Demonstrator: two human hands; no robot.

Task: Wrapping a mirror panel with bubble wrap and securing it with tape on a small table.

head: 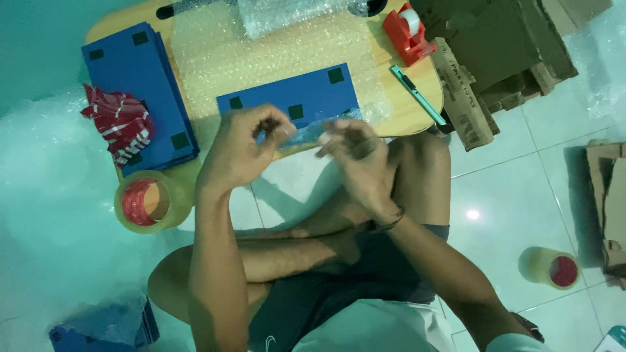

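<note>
A strip of clear tape (pixel 306 133) is held stretched between the two hands at the centre of the view. The left hand (pixel 244 153) is closed, with thumb and fingertips pinched together on the left end of the strip. The right hand (pixel 355 156) is blurred; its fingers are curled at the right end of the strip, but whether they are clamped on it cannot be told.

Just beyond the hands, toward 12 o'clock, a blue board (pixel 293 98) with small dark squares is seen lying on a sheet of bubble wrap (pixel 261 52), which covers a low wooden table (pixel 417 98). At 10 o'clock a stack of blue boards (pixel 134 85) is placed on the table's left end, with a red-and-white cloth (pixel 120 124) touching its near edge. A roll of tape (pixel 147 202) is seen at 9 o'clock, near the left forearm. At 1 o'clock a red tape dispenser (pixel 407 32) and a green cutter (pixel 417 94) are noted on the table, beside flattened cardboard (pixel 508 45). A second tape roll (pixel 551 267) is on the floor tiles at 4 o'clock.
</note>
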